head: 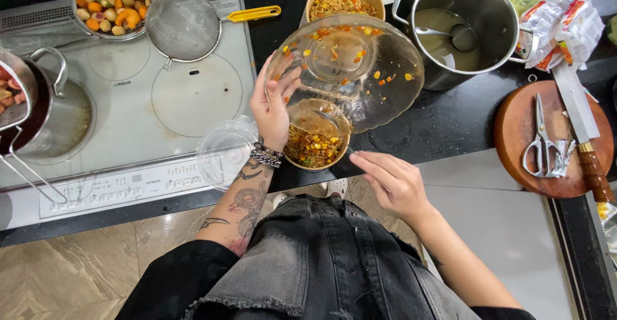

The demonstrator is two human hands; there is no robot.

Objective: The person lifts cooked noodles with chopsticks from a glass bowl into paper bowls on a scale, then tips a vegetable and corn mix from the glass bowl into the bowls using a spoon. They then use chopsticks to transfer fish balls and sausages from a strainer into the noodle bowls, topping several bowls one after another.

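A clear glass mixing bowl (360, 69) is gripped at its rim by the left hand (273, 104) and tipped over the round paper noodle bowl (315, 143). The right hand (392, 182) is held open, empty. Toppings could be spilled onto the black counter (443, 124) if the tilt steepens.

Around the white induction cooktop (128, 101): bowl of mixed vegetables (114, 3) at its far edge, yellow-handled mesh strainer (183, 25) beside that, steel pot (54, 117) on its left side. Well right of the cooktop: large stockpot with ladle (457, 29), snack packets (559, 24), round wooden board (553, 141) bearing scissors (542, 141) and a cleaver (581, 124).
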